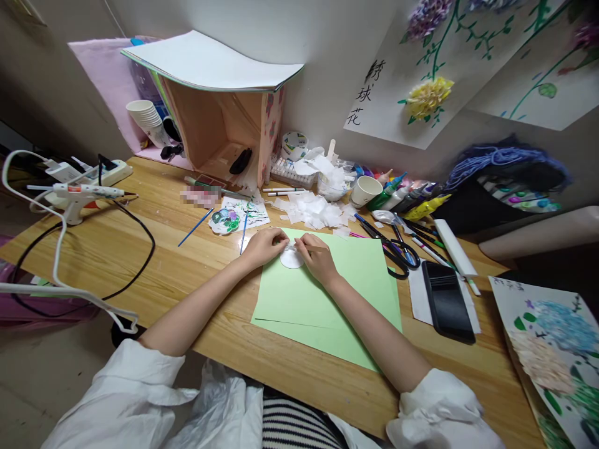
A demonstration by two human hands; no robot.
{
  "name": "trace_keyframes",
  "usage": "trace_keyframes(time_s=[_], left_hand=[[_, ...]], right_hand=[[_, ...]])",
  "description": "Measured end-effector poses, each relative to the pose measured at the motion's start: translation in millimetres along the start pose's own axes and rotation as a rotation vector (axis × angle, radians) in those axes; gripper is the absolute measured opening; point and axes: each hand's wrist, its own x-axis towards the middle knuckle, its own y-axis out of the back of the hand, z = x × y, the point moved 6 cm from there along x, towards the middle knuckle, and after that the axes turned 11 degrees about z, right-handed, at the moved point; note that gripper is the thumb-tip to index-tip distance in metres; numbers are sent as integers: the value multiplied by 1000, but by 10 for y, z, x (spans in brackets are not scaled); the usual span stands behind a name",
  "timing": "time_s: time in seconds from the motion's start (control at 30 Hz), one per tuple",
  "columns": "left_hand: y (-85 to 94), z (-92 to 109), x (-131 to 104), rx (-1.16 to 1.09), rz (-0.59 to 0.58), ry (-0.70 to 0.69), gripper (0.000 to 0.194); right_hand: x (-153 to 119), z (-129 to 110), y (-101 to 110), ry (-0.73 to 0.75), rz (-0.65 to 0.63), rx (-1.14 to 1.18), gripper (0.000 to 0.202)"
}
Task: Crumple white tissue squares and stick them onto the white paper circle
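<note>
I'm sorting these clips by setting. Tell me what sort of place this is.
Probably a home craft desk or small art room. A hot glue gun lies on the wooden table, paint bottles and scissors sit nearby, and paper-flower artwork hangs on the wall.

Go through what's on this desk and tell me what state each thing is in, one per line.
Left hand: pressing on the white paper circle.
Right hand: shut on a thin stick at the circle.
Green paper: flat on the desk, under the circle.
Scissors: lying open.
Glue gun: lying down, cord attached.
Paper cup: upright.
Cup stack: nested, tilted.
</note>
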Motion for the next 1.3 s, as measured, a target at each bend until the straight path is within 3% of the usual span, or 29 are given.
trace_keyframes(time_s=[0.37, 0.63, 0.93, 1.3], left_hand=[[-17, 13, -35, -9, 36, 17, 19], [-28, 9, -37, -18, 48, 8, 19], [-21, 35, -41, -10, 44, -1, 18], [-24, 50, -42, -2, 62, -5, 15]], right_hand=[[-15, -12, 49, -8, 62, 52, 30], [-8, -11, -1, 22, 13, 39, 28], [18, 40, -38, -175, 20, 87, 31], [-4, -24, 20, -50, 69, 62, 31]])
